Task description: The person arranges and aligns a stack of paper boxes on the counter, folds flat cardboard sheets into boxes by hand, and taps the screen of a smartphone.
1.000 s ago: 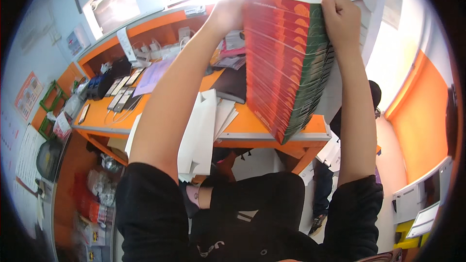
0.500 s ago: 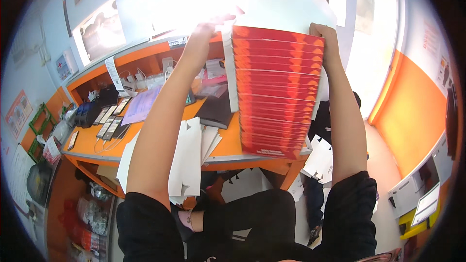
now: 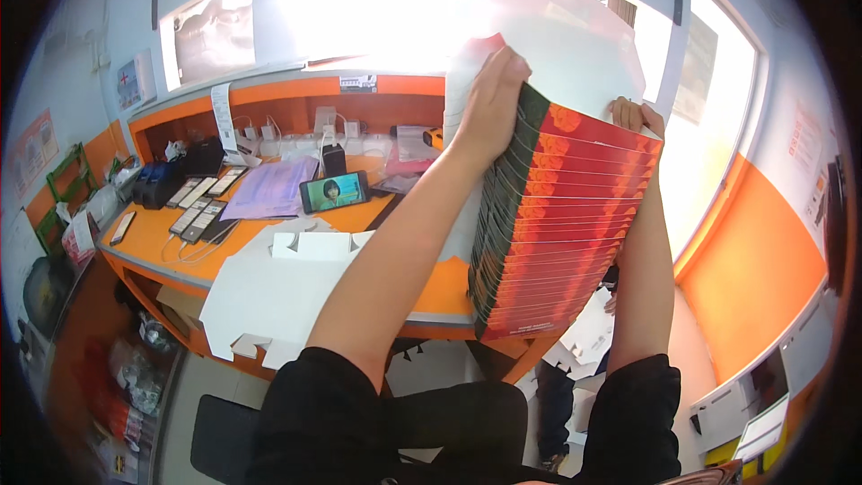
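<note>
A tall stack of nested cardboard pieces (image 3: 584, 216), printed red and orange with a dark green side, stands tilted in front of me, over the table's front edge. My left hand (image 3: 492, 103) is closed on its upper left edge. At its upper right edge, the fingers of my right hand (image 3: 636, 115) curl over the rim, and my right forearm runs along the stack's side. The white inner face of the top piece (image 3: 575, 63) shows between my hands. To the left lie white die-cut cardboard sheets (image 3: 278, 283), partly overhanging the table edge and partly hidden by my left arm.
On the orange table (image 3: 364, 214) a phone (image 3: 334, 191) playing a video leans upright. Several phones with cables (image 3: 199, 220), a purple sheet (image 3: 269, 189) and white chargers (image 3: 328, 121) lie farther back. Beyond my right arm, a person's dark-clothed leg (image 3: 554, 404) shows near white cardboard.
The stack has shifted right and turned, so its dark green side now shows. My left hand has moved right with it. The upright phone, mostly hidden before, is now in sight.
</note>
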Available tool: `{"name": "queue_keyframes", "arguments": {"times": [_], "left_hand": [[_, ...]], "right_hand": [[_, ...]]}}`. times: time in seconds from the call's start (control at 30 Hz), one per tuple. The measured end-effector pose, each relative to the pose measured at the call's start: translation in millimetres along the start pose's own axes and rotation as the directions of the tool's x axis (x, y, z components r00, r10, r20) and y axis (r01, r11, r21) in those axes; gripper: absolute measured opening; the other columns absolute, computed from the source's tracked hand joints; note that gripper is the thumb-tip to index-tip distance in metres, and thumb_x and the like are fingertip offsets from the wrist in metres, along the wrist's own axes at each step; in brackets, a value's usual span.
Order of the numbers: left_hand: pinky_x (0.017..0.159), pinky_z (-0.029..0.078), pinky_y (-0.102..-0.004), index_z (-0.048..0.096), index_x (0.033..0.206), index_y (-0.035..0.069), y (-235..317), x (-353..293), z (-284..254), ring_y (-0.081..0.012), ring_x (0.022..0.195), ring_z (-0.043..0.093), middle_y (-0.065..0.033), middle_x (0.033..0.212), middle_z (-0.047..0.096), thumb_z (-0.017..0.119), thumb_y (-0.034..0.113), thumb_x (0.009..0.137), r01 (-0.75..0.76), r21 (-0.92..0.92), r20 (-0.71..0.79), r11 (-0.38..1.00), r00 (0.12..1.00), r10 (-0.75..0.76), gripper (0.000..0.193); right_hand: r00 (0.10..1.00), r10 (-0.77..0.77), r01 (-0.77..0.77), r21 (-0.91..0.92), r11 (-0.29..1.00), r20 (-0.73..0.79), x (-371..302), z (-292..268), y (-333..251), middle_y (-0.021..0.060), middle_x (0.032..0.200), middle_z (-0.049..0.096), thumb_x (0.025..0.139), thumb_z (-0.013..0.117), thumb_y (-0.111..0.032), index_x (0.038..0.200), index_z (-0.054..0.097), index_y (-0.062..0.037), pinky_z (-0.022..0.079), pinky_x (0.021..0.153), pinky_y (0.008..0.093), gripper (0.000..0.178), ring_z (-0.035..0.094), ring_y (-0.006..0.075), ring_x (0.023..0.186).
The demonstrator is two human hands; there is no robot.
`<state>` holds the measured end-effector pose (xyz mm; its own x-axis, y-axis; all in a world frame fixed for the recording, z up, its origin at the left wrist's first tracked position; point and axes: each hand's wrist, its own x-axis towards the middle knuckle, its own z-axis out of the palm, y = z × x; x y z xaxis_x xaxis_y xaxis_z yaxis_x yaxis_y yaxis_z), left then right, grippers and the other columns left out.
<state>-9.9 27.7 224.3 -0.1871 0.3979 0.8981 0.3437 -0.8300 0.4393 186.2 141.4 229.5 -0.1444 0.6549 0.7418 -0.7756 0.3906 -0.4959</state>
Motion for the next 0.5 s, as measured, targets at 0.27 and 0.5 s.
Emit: {"name": "queue_keyframes", "arguments": {"times": [0.27,0.5], "left_hand": [[0.085,0.043,-0.0326,0.054,0.102,-0.001,-24,-28,-36,-0.0191,0.099,0.055,-0.0113,0.104,0.059,0.056,0.017,0.085,-0.079,0.018,-0.401,0.997,0.913,0.08,0.026],[0.074,0.048,-0.034,0.053,0.108,0.001,5,-39,-19,-0.0273,0.081,0.064,-0.0168,0.084,0.064,0.069,0.024,0.072,0.242,0.341,-0.33,0.908,0.936,-0.126,0.045]], "right_hand": [[0.954,0.198,0.148,-0.93,0.337,0.224,20,-15,-28,0.0069,0.071,0.058,0.086,0.044,-0.021,0.062,0.053,-0.003,0.042,0.083,0.035,0.032,0.052,0.017,0.078],[0.786,0.468,0.285,-0.909,0.304,0.403,43,25,-106,0.0043,0.091,0.06,0.082,0.048,-0.023,0.091,0.065,-0.0037,0.046,0.077,0.0266,0.027,0.057,0.013,0.089]]}}
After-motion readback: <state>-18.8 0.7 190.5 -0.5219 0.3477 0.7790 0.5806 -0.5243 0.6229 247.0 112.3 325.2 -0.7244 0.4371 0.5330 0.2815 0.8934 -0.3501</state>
